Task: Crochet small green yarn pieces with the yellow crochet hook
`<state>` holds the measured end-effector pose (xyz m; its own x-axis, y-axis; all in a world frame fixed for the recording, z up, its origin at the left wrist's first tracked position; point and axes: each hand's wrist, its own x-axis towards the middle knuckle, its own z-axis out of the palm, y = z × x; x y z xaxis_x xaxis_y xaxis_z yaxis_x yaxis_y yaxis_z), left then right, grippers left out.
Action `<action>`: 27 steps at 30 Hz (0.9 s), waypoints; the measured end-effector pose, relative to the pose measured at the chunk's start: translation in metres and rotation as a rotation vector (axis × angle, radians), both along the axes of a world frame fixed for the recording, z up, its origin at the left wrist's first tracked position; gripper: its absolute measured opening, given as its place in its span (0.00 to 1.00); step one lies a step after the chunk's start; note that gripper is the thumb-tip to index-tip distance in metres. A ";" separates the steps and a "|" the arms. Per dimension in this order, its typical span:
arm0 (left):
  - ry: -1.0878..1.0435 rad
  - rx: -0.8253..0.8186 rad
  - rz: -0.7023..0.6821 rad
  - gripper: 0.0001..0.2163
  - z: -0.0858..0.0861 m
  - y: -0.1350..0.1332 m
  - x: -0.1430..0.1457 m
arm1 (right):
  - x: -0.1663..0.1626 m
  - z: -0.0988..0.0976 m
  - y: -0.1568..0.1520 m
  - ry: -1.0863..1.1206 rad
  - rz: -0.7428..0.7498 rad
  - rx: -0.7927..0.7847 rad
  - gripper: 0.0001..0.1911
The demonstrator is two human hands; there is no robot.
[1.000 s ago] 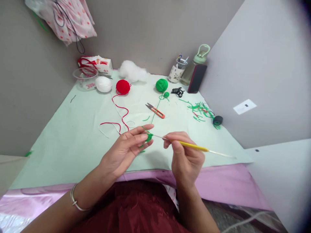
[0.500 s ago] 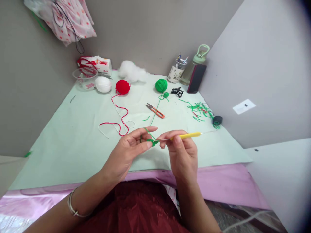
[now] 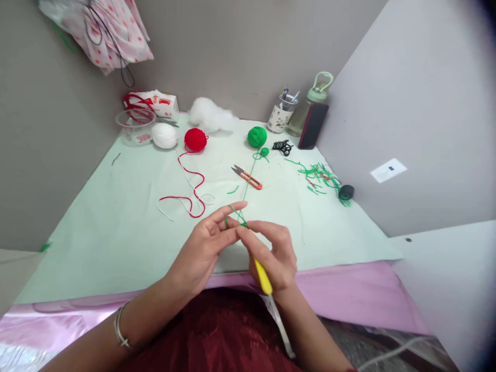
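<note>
My left hand (image 3: 209,243) is raised over the near edge of the table, with green yarn (image 3: 237,216) looped over its fingers and pinched at the fingertips. My right hand (image 3: 273,256) is closed round a yellow-handled crochet hook (image 3: 265,281), whose tip meets the green yarn at my left fingertips. The hook's metal tail points down toward my lap. The strand runs away from me to a green yarn ball (image 3: 257,136) at the back of the pale green mat (image 3: 116,227). The small crocheted piece is hidden between my fingers.
Orange thread snips (image 3: 248,177) lie mid-mat. A red yarn ball (image 3: 196,139), white yarn ball (image 3: 165,135), plastic bowl (image 3: 135,124) and stuffing (image 3: 211,114) sit at the back. Green yarn scraps (image 3: 320,178), a black clip (image 3: 282,147), a pen cup (image 3: 281,116) and a bottle (image 3: 313,101) are at right.
My right hand swung the hook round, so its handle now points down toward me instead of out to the right. Both hands have drawn closer together over the green piece.
</note>
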<state>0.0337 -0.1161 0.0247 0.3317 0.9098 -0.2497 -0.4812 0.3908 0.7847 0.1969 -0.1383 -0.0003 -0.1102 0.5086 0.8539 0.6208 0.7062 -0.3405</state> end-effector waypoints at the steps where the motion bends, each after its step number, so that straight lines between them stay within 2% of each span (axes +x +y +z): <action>1: -0.060 -0.070 -0.029 0.20 0.001 0.002 -0.001 | 0.000 0.001 0.000 0.092 0.012 -0.060 0.16; 3: -0.128 -0.136 -0.045 0.20 0.002 0.005 -0.004 | -0.001 0.006 0.001 0.373 0.072 -0.216 0.13; 6: -0.118 -0.085 -0.016 0.19 0.004 0.007 -0.006 | -0.003 0.013 0.005 0.664 0.222 -0.399 0.10; 10: -0.086 0.001 -0.057 0.18 0.005 0.002 -0.002 | -0.006 0.013 0.009 0.656 0.270 -0.493 0.09; 16: -0.024 0.012 -0.068 0.21 0.005 0.002 -0.004 | -0.003 0.009 0.010 0.776 0.328 -0.546 0.10; 21: 0.031 0.029 -0.038 0.19 0.005 0.003 -0.007 | -0.001 0.013 0.008 0.763 0.317 -0.544 0.12; 27: 0.126 0.171 0.020 0.17 0.005 0.003 -0.009 | -0.002 0.015 0.000 0.649 0.308 -0.424 0.11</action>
